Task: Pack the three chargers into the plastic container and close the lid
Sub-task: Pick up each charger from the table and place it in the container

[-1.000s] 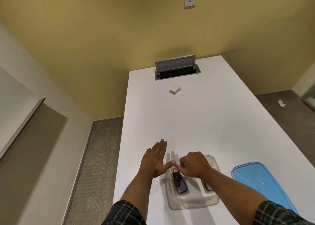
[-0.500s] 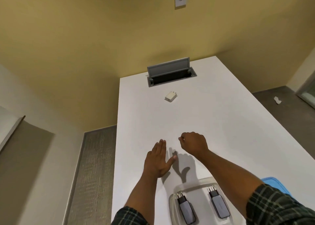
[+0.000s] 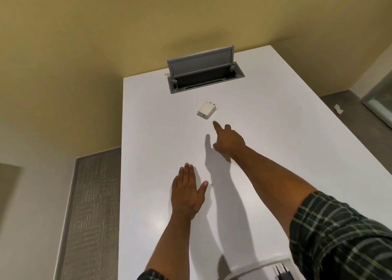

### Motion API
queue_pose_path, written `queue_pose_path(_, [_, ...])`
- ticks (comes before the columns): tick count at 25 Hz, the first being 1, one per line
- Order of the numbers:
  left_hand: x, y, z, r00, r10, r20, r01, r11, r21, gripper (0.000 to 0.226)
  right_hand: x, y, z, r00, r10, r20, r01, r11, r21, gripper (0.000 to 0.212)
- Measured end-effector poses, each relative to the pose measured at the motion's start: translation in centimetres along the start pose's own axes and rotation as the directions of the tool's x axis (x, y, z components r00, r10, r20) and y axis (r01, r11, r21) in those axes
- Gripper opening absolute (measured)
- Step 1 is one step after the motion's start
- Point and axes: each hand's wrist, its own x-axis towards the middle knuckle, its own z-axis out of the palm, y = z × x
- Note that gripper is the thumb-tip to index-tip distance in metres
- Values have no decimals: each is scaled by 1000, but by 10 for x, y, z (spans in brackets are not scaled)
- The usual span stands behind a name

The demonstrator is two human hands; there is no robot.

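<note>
A small white charger lies on the white table, far from me, with its prongs pointing away. My right hand is stretched out just short of it, index finger extended, holding nothing. My left hand lies flat on the table, fingers together and thumb out. The clear plastic container shows only its far rim at the bottom edge. The prongs of one dark charger show inside it. The blue lid is out of view.
A grey cable box with its flap raised is set into the table's far end, just beyond the white charger. Yellow walls close off the far side. The floor lies to the left and right of the table.
My right hand has left the container and reached far forward toward the white charger. The camera has tilted up, so the container and the blue lid have slid out at the bottom.
</note>
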Motion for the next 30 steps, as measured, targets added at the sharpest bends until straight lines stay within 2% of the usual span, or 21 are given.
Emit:
queue_pose_path(2, [10,-6,9,1000,-3,8,3,999,-48,87,34,-3,-3,1000,1,-6,-1,1000,16,78])
queue_pose_path(5, [21,-14,21,999,37,-27,-36,999,30,100,75,-6,-2,999,-32,-2,33,999,38,76])
queue_pose_path(10, [42,-25,33,977,122,-174,-110,991,80,95,117,-7,11,997,-74,-18,73,997,-35,81])
queue_pose_path(14, [46,-26,39,973,123,-196,-112,992,64,93,134,-12,10,999,-26,-33,26,1000,2,80])
queue_pose_path(17, [47,-26,41,972,108,-208,-100,994,48,93,144,-23,6,1000,-24,20,26,993,-118,79])
queue_pose_path(19, [47,-26,42,972,98,-211,-91,995,43,93,145,-32,8,999,-31,8,32,990,-137,69])
queue_pose_path(22, [47,-25,43,971,101,-218,-94,995,42,94,138,-38,15,992,-23,-123,20,1000,-24,41])
queue_pose_path(24, [48,-26,44,971,104,-215,-96,994,48,94,127,-37,19,989,-41,-145,38,999,-21,29])
queue_pose_path(27, [44,-24,38,977,111,-183,-97,992,84,94,100,-31,24,983,-78,-165,84,996,29,19])
queue_pose_path(30, [42,-16,22,994,94,-60,-86,988,131,94,61,-19,26,977,-108,-185,116,993,33,19])
